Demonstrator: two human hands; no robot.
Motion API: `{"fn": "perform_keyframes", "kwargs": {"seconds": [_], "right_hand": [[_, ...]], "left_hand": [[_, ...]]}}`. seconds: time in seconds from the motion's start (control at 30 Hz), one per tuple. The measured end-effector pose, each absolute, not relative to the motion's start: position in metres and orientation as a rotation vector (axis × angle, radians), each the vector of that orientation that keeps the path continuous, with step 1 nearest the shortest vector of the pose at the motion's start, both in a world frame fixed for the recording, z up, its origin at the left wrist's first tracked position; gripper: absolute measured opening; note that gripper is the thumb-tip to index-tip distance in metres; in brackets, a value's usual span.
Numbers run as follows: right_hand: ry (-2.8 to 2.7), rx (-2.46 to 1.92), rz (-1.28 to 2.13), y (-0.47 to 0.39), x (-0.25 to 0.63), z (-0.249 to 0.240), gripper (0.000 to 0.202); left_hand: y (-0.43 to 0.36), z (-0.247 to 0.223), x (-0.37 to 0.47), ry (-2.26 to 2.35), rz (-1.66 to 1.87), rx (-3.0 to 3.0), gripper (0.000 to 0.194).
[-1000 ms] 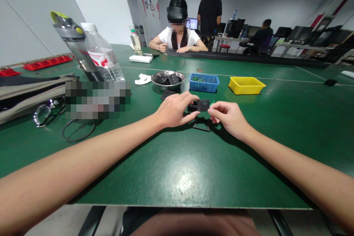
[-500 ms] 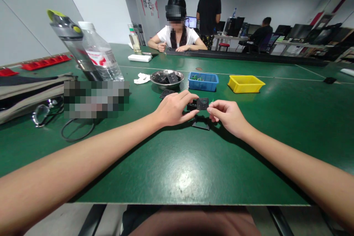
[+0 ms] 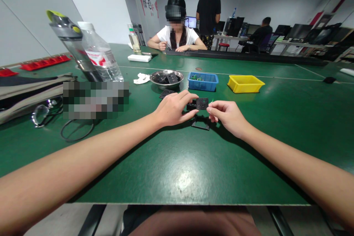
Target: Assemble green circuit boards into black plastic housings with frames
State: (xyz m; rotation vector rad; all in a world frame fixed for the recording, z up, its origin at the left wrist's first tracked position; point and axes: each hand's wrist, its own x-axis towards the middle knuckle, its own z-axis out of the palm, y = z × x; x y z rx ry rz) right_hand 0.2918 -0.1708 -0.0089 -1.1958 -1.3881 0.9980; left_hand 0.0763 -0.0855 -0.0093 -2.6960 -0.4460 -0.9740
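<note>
Between the thumb and fingers of my left hand (image 3: 174,110) is a small black plastic piece (image 3: 202,103), held up a little above the table. Its flat face shows small holes or marks. Close by its right edge, my right hand (image 3: 228,115) is closed in a pinch, with a small green part (image 3: 212,101) showing at the fingertips. Whether that part touches the black piece I cannot tell. Below the hands a thin black frame (image 3: 200,123) lies on the table. Another flat black piece (image 3: 166,94) sits behind my left hand, partly covered by it.
Beyond my hands stand a metal bowl (image 3: 167,79) of black parts, a blue bin (image 3: 203,82) with small green parts and a yellow bin (image 3: 245,84). Two bottles (image 3: 101,57) and glasses (image 3: 41,114) are at left. Across the green table (image 3: 177,162) sits a person (image 3: 178,37).
Both hands stay almost where they were, with the black piece and the green part still in them. Across the table, the person's hand has shifted slightly, with a thin tool now showing.
</note>
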Motion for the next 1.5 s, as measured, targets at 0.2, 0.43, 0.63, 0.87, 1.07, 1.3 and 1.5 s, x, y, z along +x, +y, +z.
{"fn": "perform_keyframes", "kwargs": {"seconds": [0.2, 0.43, 0.63, 0.87, 1.07, 1.3, 1.5], "right_hand": [[-1.39, -1.199, 0.987, -0.17, 0.293, -0.01, 0.03], [-1.386, -1.194, 1.006, -0.171, 0.292, -0.01, 0.033], [-1.382, -1.169, 0.998, -0.172, 0.291, -0.009, 0.037], [-1.454, -1.199, 0.914, -0.169, 0.297, -0.011, 0.034], [-1.693, -1.319, 0.592, -0.166, 0.305, -0.017, 0.021], [-1.789, -1.37, 0.477, -0.161, 0.307, -0.025, 0.021], [-1.849, -1.409, 0.407, -0.161, 0.303, -0.024, 0.018]], "left_hand": [[-0.086, -0.009, 0.077, -0.433, -0.992, -2.693, 0.031], [-0.086, -0.009, 0.076, -0.431, -0.991, -2.691, 0.031], [-0.084, -0.009, 0.076, -0.435, -0.958, -2.732, 0.032], [-0.073, -0.011, 0.072, -0.541, -0.876, -2.857, 0.044], [-0.063, -0.016, 0.071, -0.611, -0.71, -3.041, 0.043], [-0.065, -0.016, 0.071, -0.691, -0.705, -3.119, 0.033], [-0.065, -0.018, 0.074, -0.777, -0.725, -3.16, 0.033]]}}
